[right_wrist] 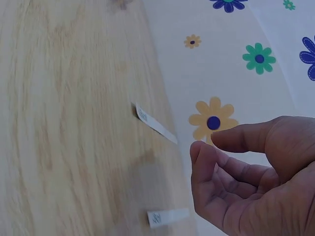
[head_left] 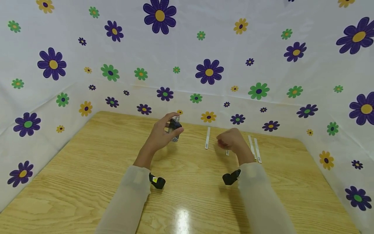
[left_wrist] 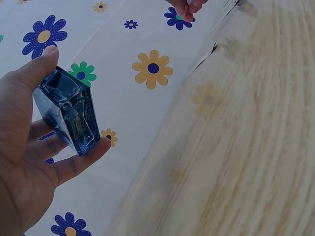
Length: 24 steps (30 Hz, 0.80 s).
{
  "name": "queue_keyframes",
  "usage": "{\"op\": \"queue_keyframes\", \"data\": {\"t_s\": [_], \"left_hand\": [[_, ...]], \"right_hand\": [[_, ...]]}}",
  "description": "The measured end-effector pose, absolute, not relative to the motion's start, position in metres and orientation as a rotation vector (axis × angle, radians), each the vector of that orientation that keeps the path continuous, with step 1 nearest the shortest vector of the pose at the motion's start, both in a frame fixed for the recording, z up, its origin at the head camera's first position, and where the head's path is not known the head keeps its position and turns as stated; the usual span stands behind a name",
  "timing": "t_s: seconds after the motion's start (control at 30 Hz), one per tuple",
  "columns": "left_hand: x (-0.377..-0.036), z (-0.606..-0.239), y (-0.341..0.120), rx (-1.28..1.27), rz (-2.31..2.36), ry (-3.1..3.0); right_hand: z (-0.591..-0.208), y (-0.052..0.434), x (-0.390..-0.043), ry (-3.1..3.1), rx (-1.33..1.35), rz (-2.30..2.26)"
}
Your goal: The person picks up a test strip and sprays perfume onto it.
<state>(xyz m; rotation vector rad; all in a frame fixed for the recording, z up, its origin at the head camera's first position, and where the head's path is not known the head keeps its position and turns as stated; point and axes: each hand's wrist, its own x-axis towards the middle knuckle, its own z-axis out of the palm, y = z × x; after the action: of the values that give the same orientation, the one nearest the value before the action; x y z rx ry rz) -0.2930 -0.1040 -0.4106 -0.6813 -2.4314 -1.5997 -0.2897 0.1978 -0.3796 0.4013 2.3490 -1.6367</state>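
My left hand [head_left: 176, 123] is raised over the far middle of the wooden table [head_left: 87, 169] and grips a small clear bottle [head_left: 174, 129] with dark blue contents between thumb and fingers. The left wrist view shows that bottle [left_wrist: 69, 110] pinched in the left hand [left_wrist: 76, 101]. My right hand [head_left: 219, 141] hovers just above the table to the right, its fingers loosely curled and holding nothing. In the right wrist view the right hand [right_wrist: 206, 145] has a small gap between thumb and forefinger. A white paper strip [head_left: 207, 138] lies between the two hands.
Two more white strips [head_left: 251, 144] [head_left: 257, 150] lie right of the right hand, and a short one [head_left: 227, 152] lies beneath it. The right wrist view shows two strips [right_wrist: 156, 124] [right_wrist: 167, 216]. A flowered white cloth [head_left: 204, 58] walls in the table's back and sides.
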Motion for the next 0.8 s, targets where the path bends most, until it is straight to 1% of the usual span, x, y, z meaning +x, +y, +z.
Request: {"op": "queue_keyframes", "data": {"t_s": [0.37,0.8], "left_hand": [[-0.296,-0.413,-0.106,-0.682,-1.592,-2.427],[-0.298,-0.415,-0.108,-0.684,-1.621,-2.409]], "right_hand": [[-0.368,0.239,-0.279,2.47,0.339,-1.483],[-0.375,0.295,-0.261,2.637,0.183,-1.176]]}}
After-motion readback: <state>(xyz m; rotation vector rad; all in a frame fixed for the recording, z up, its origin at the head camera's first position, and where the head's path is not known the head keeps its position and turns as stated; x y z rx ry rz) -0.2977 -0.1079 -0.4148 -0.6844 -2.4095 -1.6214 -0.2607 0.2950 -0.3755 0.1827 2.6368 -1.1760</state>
